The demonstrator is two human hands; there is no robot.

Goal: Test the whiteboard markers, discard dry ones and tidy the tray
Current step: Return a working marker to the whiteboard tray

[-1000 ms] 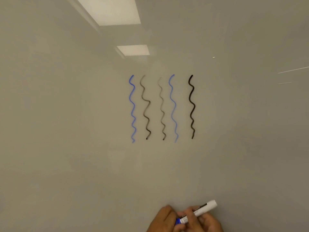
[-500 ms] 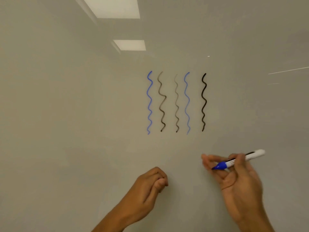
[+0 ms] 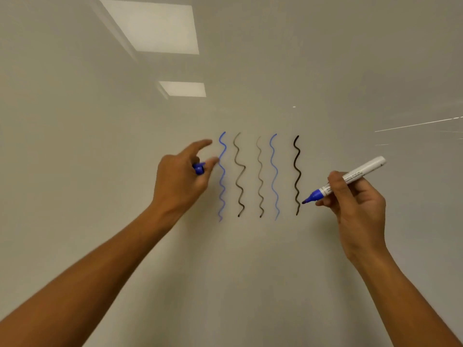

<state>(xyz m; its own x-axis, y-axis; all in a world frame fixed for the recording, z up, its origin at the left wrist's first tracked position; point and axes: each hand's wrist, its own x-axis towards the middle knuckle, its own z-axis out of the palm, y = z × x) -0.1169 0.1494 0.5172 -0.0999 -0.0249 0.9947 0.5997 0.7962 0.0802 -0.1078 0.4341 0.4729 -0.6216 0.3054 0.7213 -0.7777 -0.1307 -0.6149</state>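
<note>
A whiteboard (image 3: 100, 171) fills the view. Several wavy test lines (image 3: 260, 176) run down its middle, blue, grey and black, some faint. My right hand (image 3: 355, 204) grips an uncapped blue marker (image 3: 350, 177), white-bodied, with its tip just right of the black line near that line's lower end. My left hand (image 3: 183, 181) is raised beside the leftmost blue line and holds the blue cap (image 3: 199, 168) in its curled fingers, with the index finger stretched toward the board. The tray is out of view.
Two ceiling light panels (image 3: 152, 26) are reflected in the upper board. Thin bright streaks (image 3: 416, 125) show at the right edge.
Both hands rose from the bottom of the view. The marker was uncapped and its tip moved up next to the black line; my left hand lifted the cap beside the leftmost blue line.
</note>
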